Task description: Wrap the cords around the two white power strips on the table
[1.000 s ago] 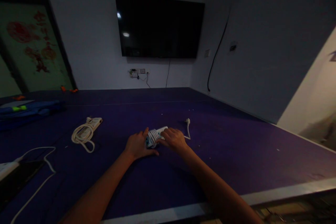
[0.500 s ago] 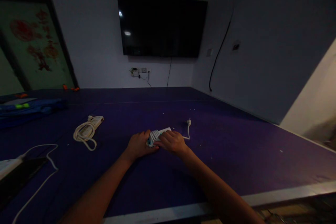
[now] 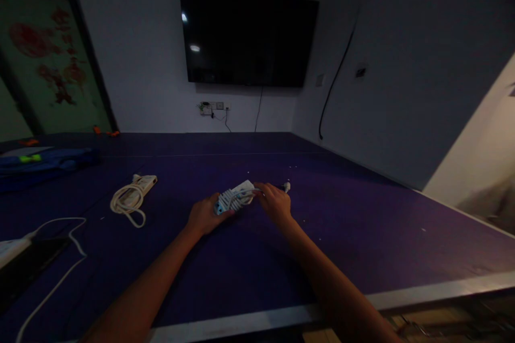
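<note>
Purple table (image 3: 362,214), coiled strip (image 3: 131,199) (cream), loose cable (image 3: 69,229)

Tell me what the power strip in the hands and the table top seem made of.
Power strip: probably hard white plastic, smooth and boxy; its wound cord bends like rubbery sheathing. Table top: matte purple, flat, perhaps painted board; too dim to confirm.

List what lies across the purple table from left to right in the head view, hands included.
Blue bundle → coiled cream power strip → left hand → cord-wrapped white power strip → right hand.
</note>
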Demonstrator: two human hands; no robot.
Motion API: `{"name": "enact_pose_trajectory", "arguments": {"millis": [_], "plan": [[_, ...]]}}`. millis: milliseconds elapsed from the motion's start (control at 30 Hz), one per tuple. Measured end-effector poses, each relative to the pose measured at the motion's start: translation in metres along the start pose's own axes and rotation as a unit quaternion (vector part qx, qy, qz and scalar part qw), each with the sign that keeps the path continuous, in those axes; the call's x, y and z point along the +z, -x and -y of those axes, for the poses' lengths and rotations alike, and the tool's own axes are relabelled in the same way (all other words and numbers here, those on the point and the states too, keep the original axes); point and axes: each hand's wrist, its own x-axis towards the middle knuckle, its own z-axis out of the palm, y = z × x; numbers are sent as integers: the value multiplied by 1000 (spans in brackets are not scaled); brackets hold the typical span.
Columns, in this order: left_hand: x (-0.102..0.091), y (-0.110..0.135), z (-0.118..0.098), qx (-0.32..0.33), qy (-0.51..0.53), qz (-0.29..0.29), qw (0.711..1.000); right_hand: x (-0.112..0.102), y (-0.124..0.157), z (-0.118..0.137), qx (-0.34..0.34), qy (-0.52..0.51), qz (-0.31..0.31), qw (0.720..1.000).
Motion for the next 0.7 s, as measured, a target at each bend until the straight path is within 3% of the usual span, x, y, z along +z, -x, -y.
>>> {"name": "enact_pose_trajectory", "arguments": {"millis": [100, 267, 400, 567, 700], "plan": [[-1, -1, 1, 9, 19, 18, 1000, 2, 1, -3, 30, 0, -30, 999], [-5, 7, -11, 116, -2, 67, 991, -1, -3, -6, 39, -51, -27, 998], [-6, 16, -25, 223, -6, 105, 969, -3, -7, -12, 26, -146, 44, 988], [-2, 24, -31, 336, -26, 91, 937, 3, -8, -14, 36, -240, 153, 958], [1, 25, -28, 368, -15, 67, 927, 8, -6, -9, 64, -296, 173, 937]]}}
